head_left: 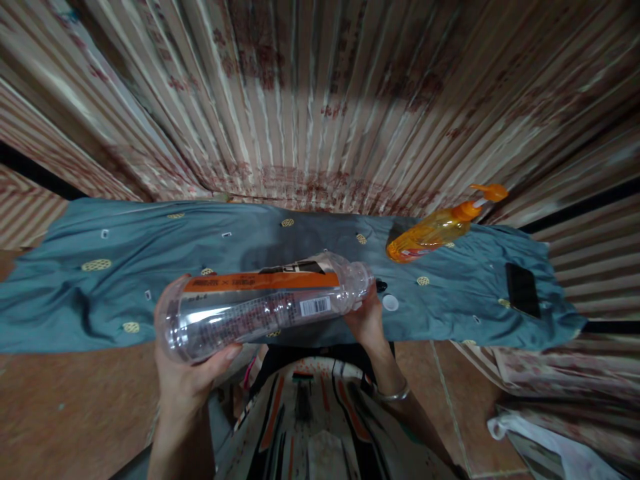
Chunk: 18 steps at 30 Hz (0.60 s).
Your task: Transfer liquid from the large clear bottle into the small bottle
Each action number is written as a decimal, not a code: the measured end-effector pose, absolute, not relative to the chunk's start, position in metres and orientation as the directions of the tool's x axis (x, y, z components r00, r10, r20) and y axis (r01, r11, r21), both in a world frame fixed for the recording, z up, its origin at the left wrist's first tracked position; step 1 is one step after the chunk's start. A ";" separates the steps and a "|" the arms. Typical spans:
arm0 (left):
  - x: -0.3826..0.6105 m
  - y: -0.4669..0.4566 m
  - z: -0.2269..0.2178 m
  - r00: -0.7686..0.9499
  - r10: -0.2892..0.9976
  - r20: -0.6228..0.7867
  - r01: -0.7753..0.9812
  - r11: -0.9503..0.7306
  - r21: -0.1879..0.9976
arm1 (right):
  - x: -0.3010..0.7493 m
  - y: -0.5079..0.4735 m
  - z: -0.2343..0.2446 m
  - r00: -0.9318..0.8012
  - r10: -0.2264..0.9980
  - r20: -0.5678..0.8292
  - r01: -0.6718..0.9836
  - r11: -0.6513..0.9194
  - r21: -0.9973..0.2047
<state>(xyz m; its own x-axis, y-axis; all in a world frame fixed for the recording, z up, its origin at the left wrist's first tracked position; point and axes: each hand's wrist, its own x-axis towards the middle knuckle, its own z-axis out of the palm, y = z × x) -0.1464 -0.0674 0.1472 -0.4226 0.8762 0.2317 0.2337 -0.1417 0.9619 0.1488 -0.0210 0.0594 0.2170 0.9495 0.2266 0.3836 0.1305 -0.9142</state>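
A large clear plastic bottle (260,310) with an orange and silver label lies sideways in the air between my hands, above the cloth. Around its base, at the left, my left hand (193,373) is wrapped with the thumb along the lower side. My right hand (367,317) grips the neck end, its fingers partly hidden behind the bottle. No liquid shows inside, and the mouth appears uncapped. Just right of my right hand, a small white round cap (391,303) lies on the cloth beside a small black object (381,285) that I cannot make out.
An orange pump bottle (430,233) stands on the teal cloth (310,233) covering a narrow table. Toward the right end lies a black phone (523,290). Pleated patterned curtains (320,133) hang behind the table. A white bag (545,440) sits low at the right.
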 end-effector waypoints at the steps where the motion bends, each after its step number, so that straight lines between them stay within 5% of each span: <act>1: -0.146 -0.068 0.148 -0.426 0.876 0.226 0.230 -0.137 0.964 | 0.149 -0.021 0.059 0.215 0.952 0.219 0.375 0.127 -0.918; 18: -0.147 -0.067 0.144 -0.415 0.874 0.255 0.245 -0.162 0.956 | 0.148 -0.022 0.064 0.219 0.954 0.205 0.359 0.116 -0.926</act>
